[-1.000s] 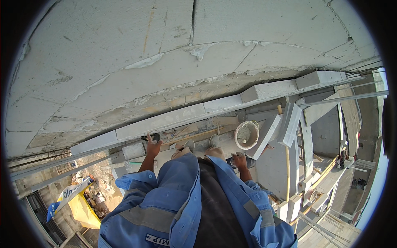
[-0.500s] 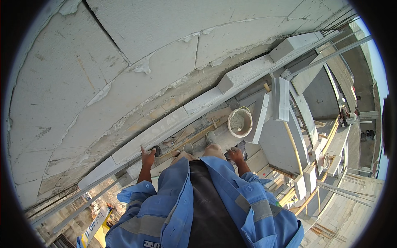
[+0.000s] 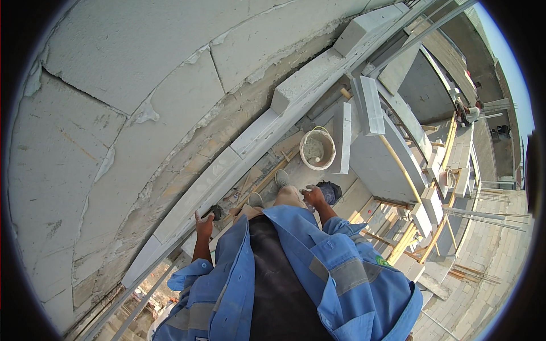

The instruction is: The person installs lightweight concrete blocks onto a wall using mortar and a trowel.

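My left hand (image 3: 203, 224) is low beside the ledge of pale blocks (image 3: 196, 202), its fingers loosely apart at the block's edge. Right next to it is a small dark object (image 3: 216, 212) whose kind I cannot make out. My right hand (image 3: 313, 196) hangs in front of my right thigh, fingers loosely bent and partly apart, with nothing visible in them. Just right of it lies a dark, bag-like thing (image 3: 330, 192). Ahead of my feet stands a round bucket (image 3: 328, 162) with grey mortar inside, apart from both hands.
A large pale block wall (image 3: 170, 91) curves along the left. Loose blocks (image 3: 364, 28) sit on its ledge. Pale panels (image 3: 343, 139) stand right of the bucket. Wooden poles (image 3: 401, 165), metal bars and scaffolding lie to the right, where another person (image 3: 469, 112) is farther off.
The view has shifted, so the wall and bucket sit farther left. My right hand has come away from the dark bag-like thing. My left hand stays by the ledge.
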The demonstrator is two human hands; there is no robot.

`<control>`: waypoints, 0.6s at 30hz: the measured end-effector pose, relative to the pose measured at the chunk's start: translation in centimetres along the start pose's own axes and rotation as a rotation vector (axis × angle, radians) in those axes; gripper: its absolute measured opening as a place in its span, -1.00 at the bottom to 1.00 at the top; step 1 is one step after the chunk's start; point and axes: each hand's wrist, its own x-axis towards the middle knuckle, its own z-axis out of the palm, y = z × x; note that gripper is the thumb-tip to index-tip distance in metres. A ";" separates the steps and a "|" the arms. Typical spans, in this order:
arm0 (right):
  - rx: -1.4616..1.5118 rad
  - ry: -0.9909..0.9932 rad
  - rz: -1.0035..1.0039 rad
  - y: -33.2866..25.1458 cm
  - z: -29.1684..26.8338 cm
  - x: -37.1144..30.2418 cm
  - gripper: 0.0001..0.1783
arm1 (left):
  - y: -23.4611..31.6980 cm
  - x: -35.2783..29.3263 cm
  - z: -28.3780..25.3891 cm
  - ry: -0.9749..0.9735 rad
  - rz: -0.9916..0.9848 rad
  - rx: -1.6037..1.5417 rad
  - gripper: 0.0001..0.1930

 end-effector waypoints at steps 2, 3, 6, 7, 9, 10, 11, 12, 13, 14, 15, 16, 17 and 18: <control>-0.041 0.005 -0.094 0.8 0.5 0.2 -0.37 | -1.7 1.4 0.0 0.065 0.074 0.166 0.07; -0.082 0.025 -0.182 1.6 0.6 0.3 -0.39 | -1.6 1.1 0.0 0.054 0.124 0.174 0.13; 0.164 -0.042 0.068 -0.5 0.7 -0.4 -0.44 | -1.0 0.0 -0.8 0.131 0.092 0.212 0.15; 0.138 -0.042 0.038 -0.7 0.2 -0.8 -0.56 | -1.0 0.1 -0.8 0.128 0.076 0.208 0.16; 0.134 -0.028 -0.030 1.7 -0.5 0.0 -0.65 | 0.1 0.6 -0.5 0.088 0.049 0.213 0.16; 0.154 -0.019 -0.065 3.7 -0.6 0.9 -0.65 | 1.1 0.3 -0.4 0.051 0.036 0.221 0.15; 0.113 -0.042 -0.102 4.4 -1.4 1.2 -0.67 | 1.2 0.0 -0.4 0.077 0.062 0.217 0.15; 0.076 -0.063 -0.137 4.6 -1.8 1.6 -0.68 | 1.4 -0.3 -0.3 0.101 0.087 0.218 0.15; 0.145 -0.104 -0.088 3.3 -2.0 1.0 -0.70 | 1.0 -0.2 -0.3 0.091 0.067 0.182 0.15; 0.203 -0.144 -0.032 1.8 -2.5 0.2 -0.72 | 0.2 -0.3 -0.3 0.079 0.046 0.138 0.16; 0.134 -0.183 -0.065 1.5 -3.1 0.3 -0.70 | 0.3 -0.3 0.3 0.096 0.051 0.144 0.15; 0.051 -0.232 -0.107 0.6 -3.9 0.8 -0.67 | 0.0 -0.5 0.7 0.122 0.043 0.138 0.15; 0.016 -0.260 -0.131 1.6 -4.5 1.3 -0.67 | 0.5 -0.6 1.0 0.151 0.018 0.104 0.15; 0.020 -0.255 -0.174 2.5 -4.8 1.8 -0.63 | 0.9 -0.9 1.0 0.126 0.034 0.118 0.14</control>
